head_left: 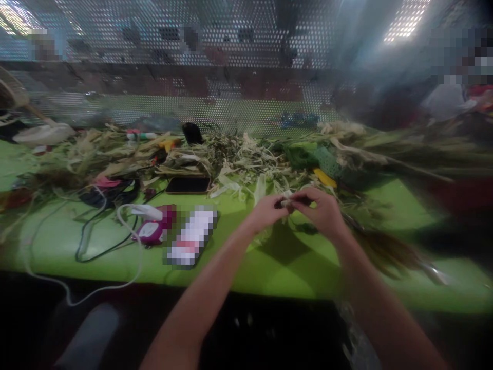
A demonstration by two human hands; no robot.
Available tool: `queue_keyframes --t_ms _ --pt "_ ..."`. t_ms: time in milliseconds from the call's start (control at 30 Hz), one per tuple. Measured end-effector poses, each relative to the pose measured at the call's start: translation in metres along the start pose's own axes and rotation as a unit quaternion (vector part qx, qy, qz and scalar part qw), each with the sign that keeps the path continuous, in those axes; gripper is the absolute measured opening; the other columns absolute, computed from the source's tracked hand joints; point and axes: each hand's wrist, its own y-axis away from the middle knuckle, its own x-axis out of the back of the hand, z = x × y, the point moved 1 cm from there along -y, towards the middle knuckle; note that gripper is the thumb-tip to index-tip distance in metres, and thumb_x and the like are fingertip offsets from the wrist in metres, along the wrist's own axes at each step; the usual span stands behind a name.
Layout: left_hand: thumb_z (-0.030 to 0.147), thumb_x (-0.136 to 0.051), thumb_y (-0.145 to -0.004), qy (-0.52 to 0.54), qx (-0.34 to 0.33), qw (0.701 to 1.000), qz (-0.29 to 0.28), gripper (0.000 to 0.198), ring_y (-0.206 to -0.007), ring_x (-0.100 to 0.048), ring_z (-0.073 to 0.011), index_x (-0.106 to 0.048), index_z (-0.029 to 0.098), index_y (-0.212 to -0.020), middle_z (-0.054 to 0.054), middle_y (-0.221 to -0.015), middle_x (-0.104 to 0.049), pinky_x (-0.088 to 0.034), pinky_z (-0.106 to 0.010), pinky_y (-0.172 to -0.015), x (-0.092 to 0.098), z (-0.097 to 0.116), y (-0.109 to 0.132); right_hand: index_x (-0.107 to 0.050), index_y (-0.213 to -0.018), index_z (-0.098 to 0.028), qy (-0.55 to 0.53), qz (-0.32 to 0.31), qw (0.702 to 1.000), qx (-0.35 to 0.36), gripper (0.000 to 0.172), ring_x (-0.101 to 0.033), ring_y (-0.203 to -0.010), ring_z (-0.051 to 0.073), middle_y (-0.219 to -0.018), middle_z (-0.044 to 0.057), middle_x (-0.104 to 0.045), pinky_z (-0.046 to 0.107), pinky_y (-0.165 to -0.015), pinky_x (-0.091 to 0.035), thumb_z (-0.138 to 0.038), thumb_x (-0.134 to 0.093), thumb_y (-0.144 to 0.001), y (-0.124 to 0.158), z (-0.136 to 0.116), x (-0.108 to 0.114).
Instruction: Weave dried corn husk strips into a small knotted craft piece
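Observation:
My left hand (268, 211) and my right hand (322, 211) meet above the green table (246, 277), their fingertips closed together. Between them is a small pale piece of plant (286, 201), like dried husk; blur hides its exact shape. Both hands pinch it. Just beyond my fingers lie pale dried husk strips (259, 187) in a loose heap. A yellow object (325, 177) lies behind my right hand, beside a green mesh-like bundle (327, 159).
To the left lie a dark phone (188, 185), a lit phone (192, 236) and a magenta power strip (156, 226) with white and black cables. Long dried stalks (400, 149) spread right, near a blurred brush-like bundle (396, 252). A perforated metal panel (192, 108) stands behind.

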Motion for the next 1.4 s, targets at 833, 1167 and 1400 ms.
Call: queue_keyframes --t_ms 833,1167,1400 --pt "0.036 -0.065 -0.073 -0.017 -0.005 1.0 0.008 0.021 -0.067 -0.052 -0.0114 -0.066 0.015 -0.078 0.0 -0.07 -0.059 -0.042 -0.024 -0.065 0.002 0.0 0.001 -0.073 -0.088 -0.021 0.049 -0.006 0.999 0.009 0.011 -0.063 -0.074 0.018 -0.084 0.004 -0.069 0.029 -0.065 -0.049 -0.018 -0.064 -0.083 0.002 -0.006 0.002" --pt "0.035 -0.063 -0.072 -0.098 -0.001 0.995 -0.005 0.021 -0.062 -0.045 -0.0115 -0.057 0.017 -0.066 0.003 -0.061 -0.05 -0.031 -0.025 -0.059 0.006 0.004 0.002 -0.073 -0.085 -0.022 0.061 -0.058 0.995 0.049 0.014 -0.065 -0.081 0.021 -0.086 0.005 -0.07 0.032 -0.071 -0.05 -0.015 -0.061 -0.084 0.002 -0.015 0.0" --pt "0.028 -0.06 -0.07 -0.145 -0.023 0.989 0.005 0.011 -0.064 -0.046 -0.0133 -0.058 0.018 -0.067 0.001 -0.065 -0.054 -0.03 -0.027 -0.06 0.004 0.004 0.005 -0.071 -0.084 -0.021 0.053 -0.062 0.997 -0.011 0.007 -0.064 -0.073 0.019 -0.081 0.003 -0.07 0.03 -0.066 -0.047 -0.018 -0.066 -0.081 0.003 -0.009 -0.001"
